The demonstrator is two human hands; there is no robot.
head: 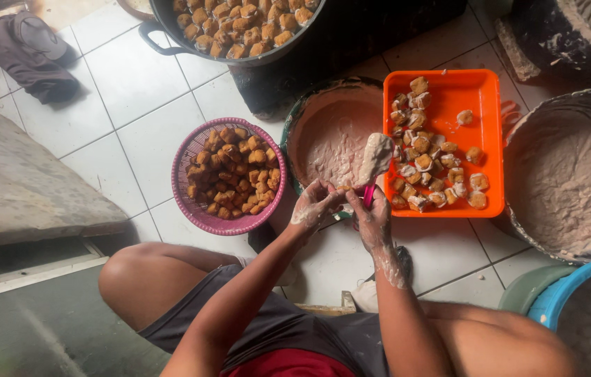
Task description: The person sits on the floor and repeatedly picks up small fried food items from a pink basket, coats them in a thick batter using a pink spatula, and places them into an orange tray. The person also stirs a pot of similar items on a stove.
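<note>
Gripping a pink-handled spoon (374,167) loaded with pale paste, right hand (374,218) had fingers closed round the handle. Left hand (315,204) pinched a tofu puff (344,187) beside it, over the batter bowl (323,129) rim. Pink basket (201,209) of puffs sat left of the bowl, orange tray (480,87) right, big pot (170,21) beyond.
</note>
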